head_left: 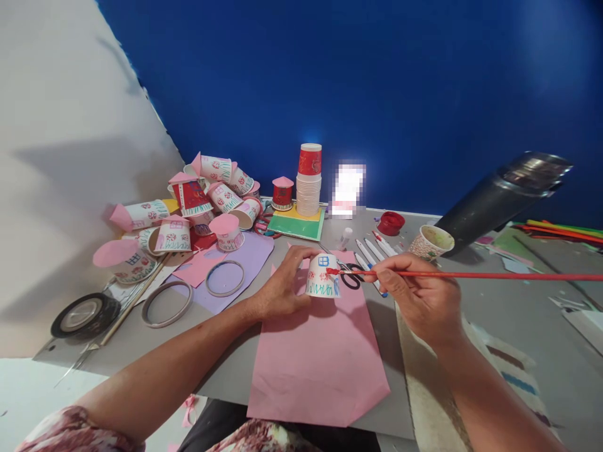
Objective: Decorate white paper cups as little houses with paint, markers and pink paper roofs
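My left hand (289,284) is wrapped round a white paper cup (321,289), which stands upside down over a sheet of pink paper (318,358). On the cup's side are a blue window, red marks and green grass-like strokes. A long red paintbrush (452,274) is pinched in my right hand (421,298), its red-coated tip at the cup's right side. Behind the cup lie black-handled scissors (352,276), partly hidden. Several white markers (372,251) rest beside them, near my right fingers.
Decorated cups with pink paper roofs (225,196) are piled at the left, near tape rolls (167,304). A cup stack (309,182) stands at the back. Right are a red paint pot (391,223), a patterned cup (431,243) and a dark flask (499,201).
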Motion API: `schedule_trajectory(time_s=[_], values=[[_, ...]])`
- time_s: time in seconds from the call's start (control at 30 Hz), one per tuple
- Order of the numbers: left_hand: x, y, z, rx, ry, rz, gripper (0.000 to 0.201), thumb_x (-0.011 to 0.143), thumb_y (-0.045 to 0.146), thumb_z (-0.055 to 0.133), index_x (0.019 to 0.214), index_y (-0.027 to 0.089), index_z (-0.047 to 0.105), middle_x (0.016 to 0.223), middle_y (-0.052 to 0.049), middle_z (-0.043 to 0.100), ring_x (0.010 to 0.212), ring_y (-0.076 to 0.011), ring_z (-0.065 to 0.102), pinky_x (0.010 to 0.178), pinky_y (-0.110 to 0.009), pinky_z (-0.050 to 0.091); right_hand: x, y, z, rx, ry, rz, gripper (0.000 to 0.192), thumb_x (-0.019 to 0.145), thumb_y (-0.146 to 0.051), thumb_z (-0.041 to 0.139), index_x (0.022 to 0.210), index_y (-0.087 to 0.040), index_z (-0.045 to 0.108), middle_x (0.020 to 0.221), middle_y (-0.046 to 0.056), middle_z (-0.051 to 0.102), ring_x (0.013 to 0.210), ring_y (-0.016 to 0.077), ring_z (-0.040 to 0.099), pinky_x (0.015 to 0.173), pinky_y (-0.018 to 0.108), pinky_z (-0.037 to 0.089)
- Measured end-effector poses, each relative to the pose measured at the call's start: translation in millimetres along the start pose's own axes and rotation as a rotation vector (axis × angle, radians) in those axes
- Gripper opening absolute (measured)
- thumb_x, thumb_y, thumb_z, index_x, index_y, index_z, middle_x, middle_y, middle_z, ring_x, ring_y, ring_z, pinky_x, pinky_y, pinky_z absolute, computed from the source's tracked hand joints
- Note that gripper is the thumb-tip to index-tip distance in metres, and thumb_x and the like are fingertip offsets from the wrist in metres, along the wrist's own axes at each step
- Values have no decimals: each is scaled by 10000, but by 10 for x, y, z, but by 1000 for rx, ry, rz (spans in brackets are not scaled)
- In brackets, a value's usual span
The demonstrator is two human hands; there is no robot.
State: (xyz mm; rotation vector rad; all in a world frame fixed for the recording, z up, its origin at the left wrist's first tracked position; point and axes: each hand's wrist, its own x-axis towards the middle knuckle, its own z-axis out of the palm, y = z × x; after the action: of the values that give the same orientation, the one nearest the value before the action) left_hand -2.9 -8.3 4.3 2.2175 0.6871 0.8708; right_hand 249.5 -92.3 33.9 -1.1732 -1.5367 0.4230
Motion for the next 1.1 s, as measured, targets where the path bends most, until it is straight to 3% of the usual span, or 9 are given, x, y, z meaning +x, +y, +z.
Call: schedule_trajectory(time_s=[0.53,1.1], values=[[-1,34,10,-13,-13,8,721,723,167,717,1388,262,455,1376,-119,541,1315,-328,535,1130,-536,480,1,-62,46,12,-21,-19,136,986,-315,671,894,-230,723,764,17,772,719,182,761,627,265,575],[-12,18,11,19,-24,3,736,712,171,725,1390,272,460,1377,-112,531,1312,-327,523,1124,-536,477,-8,-108,37,-103,-6,-56,158,978,-332,671,860,-243,727,751,2,764,633,154,690,622,266,554]])
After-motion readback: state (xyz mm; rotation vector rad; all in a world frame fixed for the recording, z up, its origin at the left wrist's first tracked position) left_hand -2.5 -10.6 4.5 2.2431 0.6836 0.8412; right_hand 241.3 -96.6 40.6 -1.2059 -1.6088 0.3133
